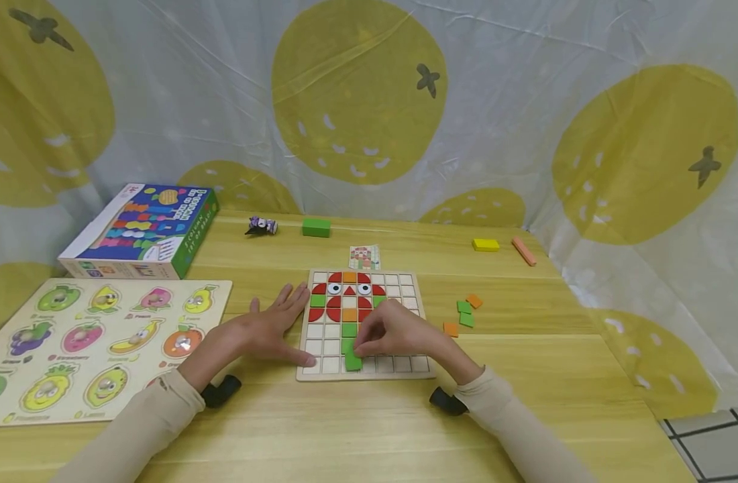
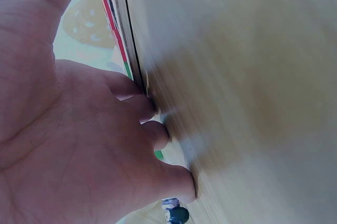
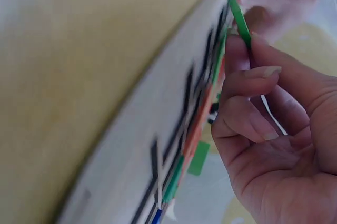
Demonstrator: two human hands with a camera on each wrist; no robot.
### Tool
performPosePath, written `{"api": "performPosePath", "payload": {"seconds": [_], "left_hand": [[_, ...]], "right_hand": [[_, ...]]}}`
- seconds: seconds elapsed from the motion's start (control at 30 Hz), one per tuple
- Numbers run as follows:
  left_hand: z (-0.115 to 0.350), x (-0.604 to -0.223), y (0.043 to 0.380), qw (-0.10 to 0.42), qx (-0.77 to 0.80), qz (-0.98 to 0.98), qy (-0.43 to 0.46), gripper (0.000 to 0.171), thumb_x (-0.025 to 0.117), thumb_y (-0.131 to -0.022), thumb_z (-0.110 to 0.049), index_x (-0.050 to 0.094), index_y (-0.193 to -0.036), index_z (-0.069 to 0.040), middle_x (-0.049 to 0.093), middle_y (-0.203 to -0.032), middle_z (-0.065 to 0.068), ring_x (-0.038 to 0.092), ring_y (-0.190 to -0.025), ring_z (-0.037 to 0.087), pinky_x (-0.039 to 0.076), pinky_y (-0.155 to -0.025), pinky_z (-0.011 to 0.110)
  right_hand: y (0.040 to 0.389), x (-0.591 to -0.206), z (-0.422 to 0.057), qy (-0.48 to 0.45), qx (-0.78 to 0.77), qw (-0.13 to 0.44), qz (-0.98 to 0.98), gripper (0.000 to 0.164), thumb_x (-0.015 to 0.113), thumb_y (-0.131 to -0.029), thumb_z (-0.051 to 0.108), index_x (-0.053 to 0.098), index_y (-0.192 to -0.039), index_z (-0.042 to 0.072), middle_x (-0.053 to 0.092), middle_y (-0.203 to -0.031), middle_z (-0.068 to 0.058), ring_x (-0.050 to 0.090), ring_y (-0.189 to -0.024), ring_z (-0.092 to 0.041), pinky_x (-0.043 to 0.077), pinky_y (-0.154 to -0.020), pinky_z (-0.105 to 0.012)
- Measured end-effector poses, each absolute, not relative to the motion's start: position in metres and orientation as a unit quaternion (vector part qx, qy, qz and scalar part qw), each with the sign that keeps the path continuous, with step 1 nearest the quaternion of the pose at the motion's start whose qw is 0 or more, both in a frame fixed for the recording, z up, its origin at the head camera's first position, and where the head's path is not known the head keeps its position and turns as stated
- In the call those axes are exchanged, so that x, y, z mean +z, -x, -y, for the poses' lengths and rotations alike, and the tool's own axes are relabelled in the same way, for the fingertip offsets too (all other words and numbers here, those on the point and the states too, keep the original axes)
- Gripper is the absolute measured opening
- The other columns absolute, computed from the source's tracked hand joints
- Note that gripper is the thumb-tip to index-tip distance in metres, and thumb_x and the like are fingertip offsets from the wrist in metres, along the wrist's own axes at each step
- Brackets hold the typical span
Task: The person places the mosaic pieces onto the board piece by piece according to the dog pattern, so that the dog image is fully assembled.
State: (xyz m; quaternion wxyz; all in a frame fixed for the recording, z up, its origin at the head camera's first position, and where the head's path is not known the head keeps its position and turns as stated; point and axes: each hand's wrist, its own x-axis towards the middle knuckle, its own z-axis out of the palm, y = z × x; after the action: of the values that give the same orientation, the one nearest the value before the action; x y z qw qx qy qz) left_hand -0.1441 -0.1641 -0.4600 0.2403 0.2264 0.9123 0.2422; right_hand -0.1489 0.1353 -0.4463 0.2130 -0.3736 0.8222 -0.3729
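Note:
A wooden grid board lies on the table, carrying red, orange, green and eye-patterned tiles. My right hand pinches a green square tile between thumb and finger over the board's lower middle cells. In the head view this green tile looks tilted or overlapping others, with a row of green tiles above it. My left hand lies at the board's left edge, fingers spread, its thumb on the lower left corner. In the left wrist view its fingertips touch the table.
Loose orange and green tiles lie right of the board. A small pattern card sits behind it. A fruit puzzle board and game box stand left. Green block, yellow block, pink stick and small figurine line the back.

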Motion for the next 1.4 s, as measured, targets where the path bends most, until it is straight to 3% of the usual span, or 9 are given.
{"api": "performPosePath", "payload": {"seconds": [0.57,0.8,1.0,1.23,1.4], "left_hand": [[0.161,-0.455,0.144,0.240,0.255,-0.908,-0.229,0.141,0.080,-0.080,-0.077,0.002,-0.174,-0.007,-0.007,-0.181,0.016,-0.016,-0.165,0.042,-0.015,-0.114,0.085],[0.161,-0.450,0.141,0.244,0.243,-0.912,-0.221,0.137,0.084,-0.084,-0.066,0.001,-0.173,-0.002,-0.007,-0.181,0.020,-0.015,-0.164,0.045,-0.014,-0.115,0.085],[0.158,-0.446,0.139,0.245,0.237,-0.914,-0.221,0.133,0.084,-0.087,-0.062,0.001,-0.172,-0.001,-0.007,-0.180,0.021,-0.013,-0.164,0.046,-0.011,-0.116,0.085],[0.159,-0.446,0.138,0.247,0.235,-0.914,-0.220,0.134,0.084,-0.086,-0.062,0.001,-0.172,-0.001,-0.007,-0.180,0.020,-0.014,-0.164,0.046,-0.012,-0.116,0.085],[0.159,-0.448,0.138,0.246,0.238,-0.913,-0.221,0.133,0.084,-0.087,-0.062,0.002,-0.172,-0.002,-0.007,-0.181,0.020,-0.013,-0.165,0.045,-0.011,-0.116,0.085]], "right_hand": [[0.138,-0.446,-0.123,0.380,-0.327,0.170,-0.848,0.006,0.089,-0.090,0.005,0.085,-0.086,0.007,0.074,-0.076,0.009,0.060,-0.066,0.000,0.056,-0.066,-0.019],[0.148,-0.440,-0.134,0.388,-0.318,0.143,-0.853,0.008,0.087,-0.093,0.011,0.082,-0.087,0.012,0.072,-0.076,0.011,0.059,-0.067,-0.001,0.053,-0.065,-0.019],[0.169,-0.425,-0.179,0.361,-0.308,0.123,-0.872,0.004,0.083,-0.096,0.014,0.083,-0.096,0.010,0.074,-0.083,0.008,0.063,-0.072,-0.009,0.055,-0.067,-0.025],[0.200,-0.427,-0.262,0.305,-0.318,0.093,-0.893,0.017,0.084,-0.094,0.007,0.080,-0.108,-0.002,0.076,-0.092,-0.005,0.067,-0.079,-0.019,0.060,-0.074,-0.031],[0.212,-0.439,-0.314,0.286,-0.340,0.113,-0.889,0.026,0.084,-0.092,0.001,0.078,-0.116,-0.006,0.078,-0.107,-0.017,0.067,-0.084,-0.020,0.059,-0.074,-0.031]]}}
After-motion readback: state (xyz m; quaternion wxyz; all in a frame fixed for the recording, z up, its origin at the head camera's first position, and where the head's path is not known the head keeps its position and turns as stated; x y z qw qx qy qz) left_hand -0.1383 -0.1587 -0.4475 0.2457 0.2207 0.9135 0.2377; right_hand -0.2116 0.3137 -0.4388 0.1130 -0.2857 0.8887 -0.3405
